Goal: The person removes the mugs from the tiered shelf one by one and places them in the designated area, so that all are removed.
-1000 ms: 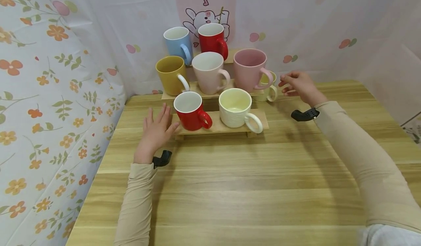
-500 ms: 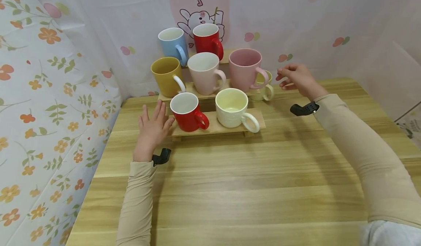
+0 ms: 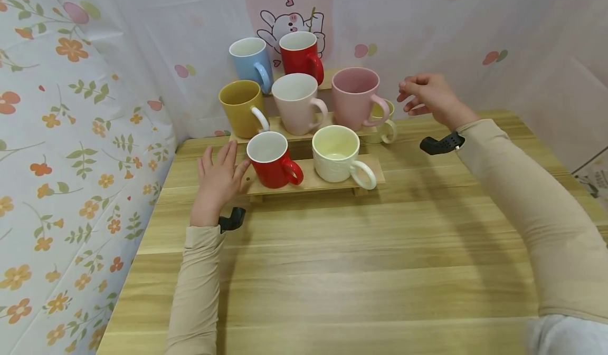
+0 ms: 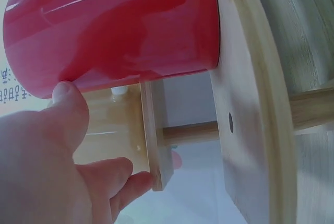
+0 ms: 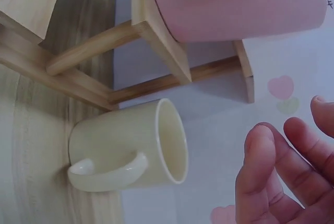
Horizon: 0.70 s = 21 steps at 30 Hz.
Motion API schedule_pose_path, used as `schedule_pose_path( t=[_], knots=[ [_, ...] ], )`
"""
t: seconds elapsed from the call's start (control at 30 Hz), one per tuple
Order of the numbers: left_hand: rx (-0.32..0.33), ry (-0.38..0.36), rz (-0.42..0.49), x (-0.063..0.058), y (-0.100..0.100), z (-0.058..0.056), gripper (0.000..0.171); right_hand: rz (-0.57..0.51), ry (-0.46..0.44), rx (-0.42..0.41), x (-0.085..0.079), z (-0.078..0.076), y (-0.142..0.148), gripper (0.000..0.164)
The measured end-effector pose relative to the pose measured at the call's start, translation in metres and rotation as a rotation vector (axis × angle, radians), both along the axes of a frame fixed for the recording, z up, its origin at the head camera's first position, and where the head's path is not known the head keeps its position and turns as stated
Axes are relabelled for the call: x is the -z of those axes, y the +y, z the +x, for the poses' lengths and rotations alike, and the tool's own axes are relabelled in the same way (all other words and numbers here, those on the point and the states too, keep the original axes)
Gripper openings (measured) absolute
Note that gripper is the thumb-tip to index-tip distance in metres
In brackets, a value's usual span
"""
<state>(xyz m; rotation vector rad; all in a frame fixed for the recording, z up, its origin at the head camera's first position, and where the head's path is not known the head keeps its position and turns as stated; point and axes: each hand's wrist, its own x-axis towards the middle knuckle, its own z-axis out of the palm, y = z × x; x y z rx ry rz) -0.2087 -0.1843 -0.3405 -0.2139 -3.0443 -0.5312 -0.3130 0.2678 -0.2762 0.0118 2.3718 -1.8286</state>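
My left hand (image 3: 218, 178) lies at the left end of a tiered wooden stand (image 3: 311, 178), fingers extended. Its thumb is by the front red mug (image 3: 268, 160); the left wrist view shows the thumb overlapping the mug's lower edge, and I cannot tell whether they touch. The fingertips reach the end of the middle shelf, near the mustard mug (image 3: 242, 109). My right hand (image 3: 432, 99) hovers with loosely bent fingers and holds nothing. Nearest it are the pink mug (image 3: 353, 99) on the middle shelf and a pale yellow mug (image 5: 120, 143), upright on the table behind the stand's right end.
A cream mug (image 3: 334, 154) shares the front shelf. A pale pink mug (image 3: 296, 104) stands mid-shelf. On the top tier are a blue mug (image 3: 250, 62) and another red mug (image 3: 300, 54). Patterned cloth (image 3: 190, 38) hangs behind the wooden table (image 3: 332, 270).
My right hand has risen, away from the pale yellow mug. The left hand has shifted slightly toward the stand's end. The mugs stand as before; the head view has shifted a little.
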Motion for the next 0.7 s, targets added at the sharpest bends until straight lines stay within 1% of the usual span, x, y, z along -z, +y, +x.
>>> schedule_pose_path(
  t=[0.13, 0.2, 0.3, 0.43, 0.57, 0.7],
  knots=[
    [0.0, 0.023, 0.01, -0.001, 0.001, -0.001, 0.06, 0.026, 0.0, -0.002, -0.008, 0.0, -0.001, 0.024],
    [0.003, 0.036, 0.011, -0.001, 0.001, -0.002, 0.057, 0.018, -0.002, -0.003, -0.013, -0.001, -0.002, 0.025],
    [0.006, 0.037, 0.009, -0.002, 0.0, -0.004, 0.054, 0.004, -0.003, -0.006, -0.02, 0.0, -0.005, 0.024],
    [0.005, 0.035, 0.001, -0.003, 0.0, -0.004, 0.054, 0.012, -0.011, -0.009, -0.03, -0.001, -0.009, 0.026],
    [-0.003, 0.038, 0.01, -0.002, 0.001, -0.005, 0.055, -0.003, -0.032, -0.003, -0.037, -0.003, -0.012, 0.026],
    [-0.012, 0.033, 0.012, -0.001, 0.002, -0.007, 0.056, -0.016, -0.034, 0.003, -0.043, -0.003, -0.013, 0.026]
  ],
)
